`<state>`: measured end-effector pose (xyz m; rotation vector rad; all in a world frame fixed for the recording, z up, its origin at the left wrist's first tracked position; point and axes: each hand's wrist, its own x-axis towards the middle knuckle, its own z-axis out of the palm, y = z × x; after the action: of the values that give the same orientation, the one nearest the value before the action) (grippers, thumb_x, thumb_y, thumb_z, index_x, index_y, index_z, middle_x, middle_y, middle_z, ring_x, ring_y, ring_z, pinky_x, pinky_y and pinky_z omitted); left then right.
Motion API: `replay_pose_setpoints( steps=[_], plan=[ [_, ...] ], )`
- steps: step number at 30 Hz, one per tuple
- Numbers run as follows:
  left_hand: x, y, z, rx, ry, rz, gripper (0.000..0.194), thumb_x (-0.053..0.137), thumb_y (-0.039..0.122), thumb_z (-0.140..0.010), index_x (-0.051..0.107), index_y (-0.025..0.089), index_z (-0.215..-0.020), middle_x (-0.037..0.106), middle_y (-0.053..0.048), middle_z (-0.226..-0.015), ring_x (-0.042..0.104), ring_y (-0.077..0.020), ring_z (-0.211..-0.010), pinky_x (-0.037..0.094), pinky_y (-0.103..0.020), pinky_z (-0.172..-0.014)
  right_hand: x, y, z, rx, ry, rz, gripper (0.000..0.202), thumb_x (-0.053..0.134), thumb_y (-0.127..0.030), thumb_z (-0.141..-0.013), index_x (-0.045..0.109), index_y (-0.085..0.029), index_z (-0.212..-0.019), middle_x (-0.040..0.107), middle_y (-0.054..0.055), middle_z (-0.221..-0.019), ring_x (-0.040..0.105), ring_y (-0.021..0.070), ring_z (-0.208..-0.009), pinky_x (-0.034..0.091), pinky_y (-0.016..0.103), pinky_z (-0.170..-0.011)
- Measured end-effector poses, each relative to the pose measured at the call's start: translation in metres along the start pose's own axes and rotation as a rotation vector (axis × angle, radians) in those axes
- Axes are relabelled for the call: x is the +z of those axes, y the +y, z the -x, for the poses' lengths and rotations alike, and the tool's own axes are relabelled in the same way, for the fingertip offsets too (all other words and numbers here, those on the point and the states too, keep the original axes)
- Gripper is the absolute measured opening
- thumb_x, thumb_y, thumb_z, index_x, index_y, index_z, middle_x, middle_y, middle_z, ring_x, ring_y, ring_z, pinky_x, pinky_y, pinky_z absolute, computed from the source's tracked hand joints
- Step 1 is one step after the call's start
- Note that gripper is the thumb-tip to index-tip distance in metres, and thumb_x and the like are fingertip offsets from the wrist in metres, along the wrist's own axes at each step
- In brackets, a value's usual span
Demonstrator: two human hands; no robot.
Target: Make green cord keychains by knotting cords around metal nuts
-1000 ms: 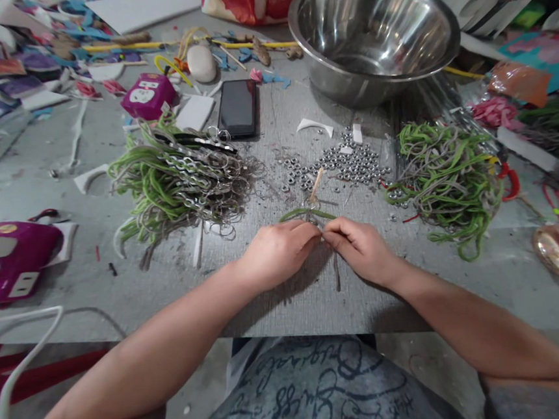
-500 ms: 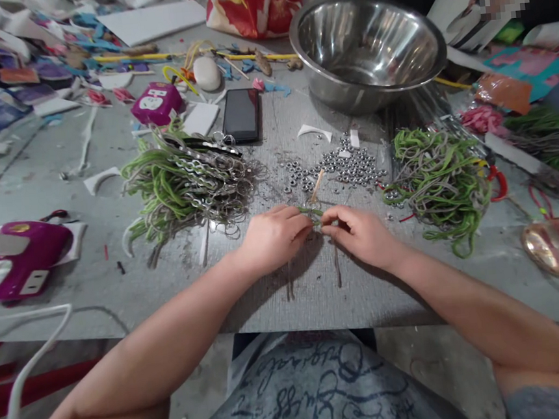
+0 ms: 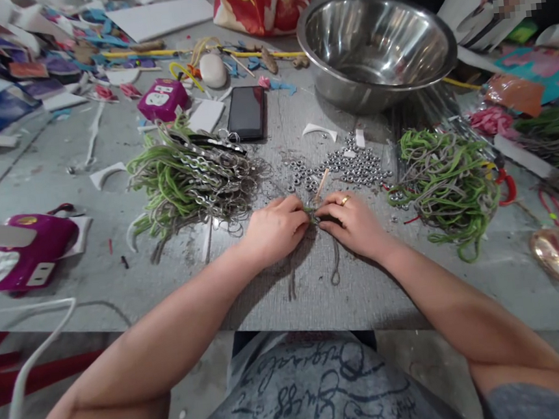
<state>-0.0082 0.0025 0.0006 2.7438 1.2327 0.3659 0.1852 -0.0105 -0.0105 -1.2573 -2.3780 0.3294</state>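
Fingertips nearly meeting, my left hand (image 3: 279,228) and my right hand (image 3: 350,223) both pinch a green and grey braided cord (image 3: 311,213) just above the table. Most of the cord is hidden behind the fingers. Its grey ends hang toward me, one with a small loop (image 3: 335,276) below my right hand. Right behind the hands lie many shiny metal nuts or beads (image 3: 357,167) and a thin wooden stick (image 3: 323,183). A bundle of green and grey cords with metal pieces (image 3: 191,178) lies left; a loose heap of similar cords (image 3: 448,182) lies right.
A steel bowl (image 3: 378,51) stands at the back right, near a black phone (image 3: 246,112). Purple power sockets (image 3: 23,251) sit on the left with a white cable (image 3: 38,358). Red-handled scissors (image 3: 507,186) lie beyond the right heap. Scraps cover the back left.
My hands have shifted slightly around the cord, the right fingers closing in nearer the left. The hanging end under my right hand now shows a loop. The whole view has moved a little.
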Motion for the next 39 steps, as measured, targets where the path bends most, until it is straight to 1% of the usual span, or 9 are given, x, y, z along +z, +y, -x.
replay_pose_setpoints(
  steps=[5,10,15,20,24,30,35,39],
  plan=[
    [-0.0006,0.0022,-0.0006,-0.011,-0.03,-0.006,0.021,0.048,0.026,-0.085,0.068,0.022,-0.079,0.062,-0.003,-0.091,0.056,-0.0176,-0.08,0.037,-0.023,-0.05,-0.0007,0.0001,0.0023,0.008,0.007,-0.025,0.01,0.057,-0.026,-0.083,0.063,-0.019,-0.088,0.06,0.008,-0.093,0.053,0.0226,-0.091,0.044,0.04,-0.081],
    [0.0004,0.0036,-0.0006,-0.002,-0.048,0.008,0.02,0.048,0.025,-0.085,0.068,0.022,-0.082,0.062,-0.003,-0.094,0.056,-0.0179,-0.082,0.04,-0.024,-0.054,0.0001,-0.0014,0.0027,0.003,0.004,-0.035,0.011,0.056,-0.026,-0.084,0.063,-0.018,-0.089,0.06,0.008,-0.093,0.053,0.0226,-0.091,0.044,0.039,-0.08],
    [0.0015,0.004,-0.0015,-0.003,-0.039,0.016,0.02,0.049,0.025,-0.085,0.067,0.021,-0.081,0.062,-0.003,-0.091,0.057,-0.0178,-0.081,0.041,-0.024,-0.055,0.0005,-0.0036,0.0018,-0.008,0.015,-0.028,0.011,0.057,-0.025,-0.083,0.063,-0.017,-0.089,0.061,0.009,-0.092,0.054,0.0229,-0.09,0.044,0.039,-0.08],
    [0.003,0.0052,-0.0033,-0.017,-0.065,0.045,0.02,0.048,0.026,-0.085,0.067,0.019,-0.083,0.062,-0.004,-0.089,0.059,-0.0176,-0.081,0.044,-0.024,-0.059,-0.0013,-0.0047,0.0029,0.014,-0.008,-0.06,0.015,0.055,-0.029,-0.084,0.063,-0.019,-0.093,0.06,0.009,-0.095,0.054,0.0236,-0.094,0.044,0.041,-0.083],
    [0.0047,0.005,-0.0032,-0.025,-0.068,0.062,0.02,0.047,0.024,-0.086,0.067,0.02,-0.084,0.062,-0.004,-0.087,0.059,-0.0172,-0.08,0.045,-0.025,-0.06,-0.003,-0.002,0.0047,0.023,0.022,-0.107,0.015,0.05,-0.023,-0.086,0.063,-0.018,-0.091,0.06,0.009,-0.094,0.055,0.0219,-0.093,0.046,0.039,-0.082],
    [0.0074,0.0043,-0.0023,-0.012,-0.026,0.055,0.019,0.048,0.025,-0.085,0.067,0.021,-0.083,0.061,-0.003,-0.085,0.059,-0.0154,-0.076,0.043,-0.023,-0.055,-0.0013,-0.0013,0.0042,0.004,-0.008,-0.034,0.014,0.053,-0.024,-0.085,0.065,-0.019,-0.088,0.061,0.009,-0.094,0.054,0.0228,-0.092,0.046,0.041,-0.082],
    [0.0081,0.0055,-0.003,-0.03,-0.044,0.051,0.02,0.048,0.026,-0.086,0.067,0.021,-0.083,0.062,-0.003,-0.085,0.06,-0.0164,-0.076,0.043,-0.024,-0.056,0.0015,-0.0035,0.0034,-0.014,0.015,0.0,0.015,0.052,-0.022,-0.086,0.066,-0.017,-0.084,0.063,0.009,-0.091,0.054,0.0224,-0.088,0.046,0.039,-0.08],
    [0.0067,0.0063,-0.0027,-0.039,-0.051,0.065,0.019,0.048,0.026,-0.085,0.066,0.02,-0.083,0.062,-0.004,-0.086,0.06,-0.0165,-0.078,0.045,-0.024,-0.058,0.001,-0.0062,0.0035,-0.018,0.021,0.013,0.015,0.051,-0.021,-0.085,0.064,-0.017,-0.079,0.063,0.009,-0.09,0.054,0.0218,-0.085,0.046,0.038,-0.078]
  ],
)
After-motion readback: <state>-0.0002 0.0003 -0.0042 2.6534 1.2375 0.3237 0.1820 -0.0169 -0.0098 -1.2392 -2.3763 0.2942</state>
